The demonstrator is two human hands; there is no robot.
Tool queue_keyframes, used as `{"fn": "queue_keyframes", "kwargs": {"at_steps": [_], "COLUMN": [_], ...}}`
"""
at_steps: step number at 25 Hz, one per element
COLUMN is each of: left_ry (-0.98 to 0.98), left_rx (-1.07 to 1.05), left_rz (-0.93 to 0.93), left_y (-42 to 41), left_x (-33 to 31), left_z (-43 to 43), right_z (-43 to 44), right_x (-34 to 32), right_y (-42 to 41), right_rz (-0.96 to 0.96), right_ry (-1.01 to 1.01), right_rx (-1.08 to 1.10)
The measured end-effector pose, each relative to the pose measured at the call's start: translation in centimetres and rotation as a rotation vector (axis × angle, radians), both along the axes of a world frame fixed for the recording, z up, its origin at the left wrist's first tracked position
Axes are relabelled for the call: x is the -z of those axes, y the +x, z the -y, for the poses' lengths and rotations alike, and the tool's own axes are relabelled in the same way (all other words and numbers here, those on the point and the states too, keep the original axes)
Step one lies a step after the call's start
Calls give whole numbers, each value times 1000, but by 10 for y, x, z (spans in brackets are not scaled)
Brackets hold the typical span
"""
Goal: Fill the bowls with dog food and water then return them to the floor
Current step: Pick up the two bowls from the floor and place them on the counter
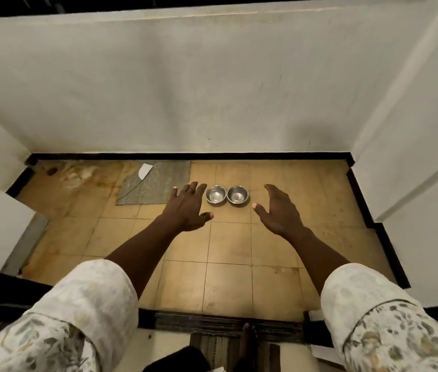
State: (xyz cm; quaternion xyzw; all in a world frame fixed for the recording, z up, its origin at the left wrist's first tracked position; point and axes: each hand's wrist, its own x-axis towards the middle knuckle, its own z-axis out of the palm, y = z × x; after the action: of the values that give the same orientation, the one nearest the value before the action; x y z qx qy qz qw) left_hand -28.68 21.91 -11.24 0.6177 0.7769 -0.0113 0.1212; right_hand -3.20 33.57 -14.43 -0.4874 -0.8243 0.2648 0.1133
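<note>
Two steel bowls, the left bowl (215, 194) and the right bowl (237, 194), sit side by side and touching on the tiled floor (228, 264), both empty, near the wall (212, 89) at 12 o'clock. The left hand (187, 209) is spread flat, fingers released, holding nothing, just beside the left bowl at its 9 o'clock. The right hand (279, 210) is likewise released and empty, near the right bowl at its 4 o'clock; a grey mat (156, 183) lies at 10 o'clock of the bowls.

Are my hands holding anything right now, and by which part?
Nothing is held. The left hand and right hand are open, apart from the two bowls on the floor.
</note>
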Motion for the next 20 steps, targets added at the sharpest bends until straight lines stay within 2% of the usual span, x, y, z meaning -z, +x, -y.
{"fn": "queue_keyframes", "kwargs": {"at_steps": [11, 15, 20], "left_ry": [-81, -108, -228], "left_rx": [-77, -75, -187], "left_rz": [70, 164, 298], "left_y": [-91, -145, -210], "left_x": [58, 94, 136], "left_z": [-131, -211, -290], "right_z": [-139, -212, -282], "right_x": [56, 88, 128], "right_y": [-83, -132, -186], "right_rz": [29, 83, 114], "right_ry": [-112, -172, -286], "right_rx": [-41, 11, 57]}}
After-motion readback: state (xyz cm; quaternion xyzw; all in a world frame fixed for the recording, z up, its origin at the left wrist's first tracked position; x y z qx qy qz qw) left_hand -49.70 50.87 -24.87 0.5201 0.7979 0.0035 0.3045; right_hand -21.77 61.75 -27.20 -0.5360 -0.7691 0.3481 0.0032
